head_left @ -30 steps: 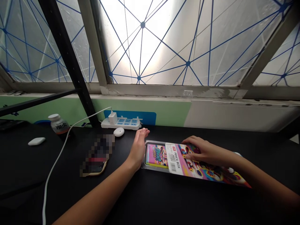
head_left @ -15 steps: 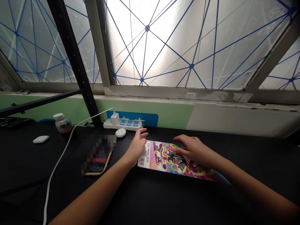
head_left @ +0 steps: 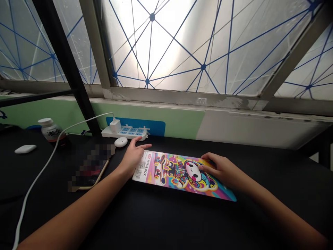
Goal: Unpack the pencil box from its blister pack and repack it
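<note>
A flat, brightly coloured pencil box [head_left: 179, 173] lies on the black table, with a white label printed "PENCIL BOX" at its left end and a cartoon figure across its face. My left hand [head_left: 132, 156] is at the labelled end, its fingers stretched out and apart past the far corner; its thumb is hard to make out. Toward the other end, my right hand [head_left: 218, 168] has its thumb on the printed face and its fingers bent over the far edge, their tips partly hidden.
Left of the box lies a phone [head_left: 91, 170], partly blurred out. Behind it are a round white case [head_left: 121, 142] and a white power strip [head_left: 132, 132] with a plugged-in charger [head_left: 115, 125]. A white cable [head_left: 39, 177] crosses the left side, near a bottle [head_left: 50, 130] and a white oval object [head_left: 25, 149].
The view has swung right, shifting everything leftward in it. My right hand has slid toward the box's right end, uncovering the cartoon's face. My left fingers are spread wider.
</note>
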A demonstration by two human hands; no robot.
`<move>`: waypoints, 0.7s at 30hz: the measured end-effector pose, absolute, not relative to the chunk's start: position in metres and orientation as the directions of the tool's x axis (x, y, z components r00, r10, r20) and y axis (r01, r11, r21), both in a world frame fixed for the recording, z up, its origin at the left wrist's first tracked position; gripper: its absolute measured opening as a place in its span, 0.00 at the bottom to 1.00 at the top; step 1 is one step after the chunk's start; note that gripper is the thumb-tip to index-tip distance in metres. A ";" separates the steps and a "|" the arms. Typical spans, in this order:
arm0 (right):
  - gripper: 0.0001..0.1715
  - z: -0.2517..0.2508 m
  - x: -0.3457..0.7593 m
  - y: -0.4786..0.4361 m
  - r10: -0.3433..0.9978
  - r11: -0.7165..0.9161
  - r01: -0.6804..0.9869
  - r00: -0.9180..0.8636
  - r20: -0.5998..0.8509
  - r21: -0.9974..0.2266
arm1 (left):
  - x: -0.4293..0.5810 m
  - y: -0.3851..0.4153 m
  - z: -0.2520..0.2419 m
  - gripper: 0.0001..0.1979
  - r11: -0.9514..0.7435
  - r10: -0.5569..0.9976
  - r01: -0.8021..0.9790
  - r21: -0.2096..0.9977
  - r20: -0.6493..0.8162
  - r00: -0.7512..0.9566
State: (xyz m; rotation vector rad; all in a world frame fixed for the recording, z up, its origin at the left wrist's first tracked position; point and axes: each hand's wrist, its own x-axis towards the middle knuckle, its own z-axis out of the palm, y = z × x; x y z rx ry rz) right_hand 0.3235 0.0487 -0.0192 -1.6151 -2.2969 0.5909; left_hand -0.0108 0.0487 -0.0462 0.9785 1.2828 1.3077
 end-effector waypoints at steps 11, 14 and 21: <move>0.17 -0.004 0.321 0.026 0.723 0.543 0.822 -0.354 0.593 -0.172 | 0.000 0.036 -0.027 0.23 -0.129 0.981 -0.134 0.982 0.107 -0.162; 0.12 -0.006 0.316 0.018 0.657 0.597 0.802 -0.468 0.591 -0.028 | -0.001 0.030 -0.015 0.25 -0.244 0.968 -0.176 0.954 0.228 -0.108; 0.02 -0.020 0.304 0.016 0.674 0.686 0.725 -0.665 0.323 0.062 | -0.013 0.030 -0.009 0.18 -0.375 0.927 0.464 0.802 0.311 0.211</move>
